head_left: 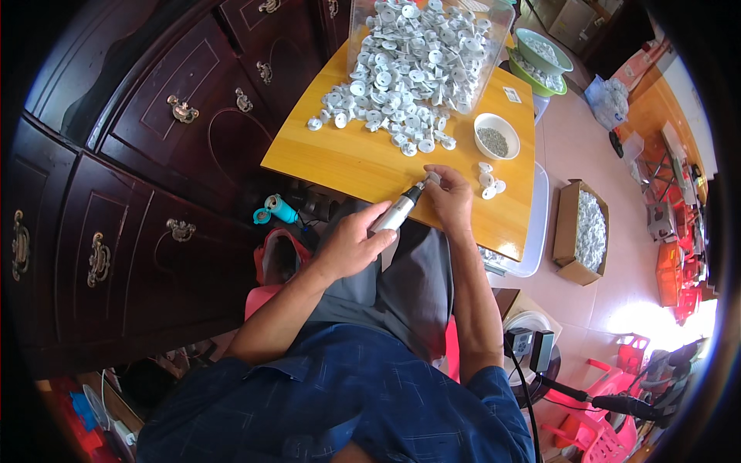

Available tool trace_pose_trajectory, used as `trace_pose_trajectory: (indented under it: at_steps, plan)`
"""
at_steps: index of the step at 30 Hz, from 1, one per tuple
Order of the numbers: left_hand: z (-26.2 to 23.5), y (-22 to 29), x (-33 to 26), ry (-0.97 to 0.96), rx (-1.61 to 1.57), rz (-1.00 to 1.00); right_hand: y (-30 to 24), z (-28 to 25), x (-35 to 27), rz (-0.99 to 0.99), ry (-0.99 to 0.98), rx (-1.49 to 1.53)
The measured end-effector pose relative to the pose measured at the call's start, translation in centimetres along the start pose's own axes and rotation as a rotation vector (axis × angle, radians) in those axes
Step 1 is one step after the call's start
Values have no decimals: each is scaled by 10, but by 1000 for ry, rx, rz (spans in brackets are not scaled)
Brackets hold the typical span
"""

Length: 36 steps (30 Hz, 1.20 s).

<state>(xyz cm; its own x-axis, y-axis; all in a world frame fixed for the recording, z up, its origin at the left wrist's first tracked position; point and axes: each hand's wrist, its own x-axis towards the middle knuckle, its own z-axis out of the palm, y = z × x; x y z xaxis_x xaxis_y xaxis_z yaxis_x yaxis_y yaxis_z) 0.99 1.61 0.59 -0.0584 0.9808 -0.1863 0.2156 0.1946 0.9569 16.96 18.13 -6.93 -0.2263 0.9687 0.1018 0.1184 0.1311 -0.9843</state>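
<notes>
My left hand (pixel 351 245) is wrapped round a silver-and-black electric screwdriver (pixel 394 214), tilted with its black tip up and to the right. The tip meets a small white plastic part (pixel 433 177), which my right hand (pixel 454 202) pinches over the table's near edge. Whether a screw sits at the tip is too small to tell. Several similar white parts (pixel 488 182) lie just right of my right hand. Behind them stands a white bowl (pixel 500 121) of small metal screws (pixel 492 142).
A large heap of white round parts (pixel 417 65) spills from a clear bin (pixel 494 65) onto the yellow wooden table (pixel 340 154). Dark drawers (pixel 162 147) flank the left. On the floor at right is a cardboard box (pixel 567 231) of white parts; stacked basins (pixel 567 58) stand behind.
</notes>
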Motion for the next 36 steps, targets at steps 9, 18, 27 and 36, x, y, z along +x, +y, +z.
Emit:
trace_pose_trajectory:
  at_steps: [9,18,27,36]
  plan:
    - [4,-7,4,29,-10,83,7,-1,2,14,11,-95]
    - [0,-8,-3,34,-98,56,-19,-23,4,-336,128,-540]
    - [-11,-14,-8,71,-135,112,-42,-76,29,-350,382,-827]
    - [-23,-17,-12,104,-11,166,-62,-84,140,-9,24,-1193]
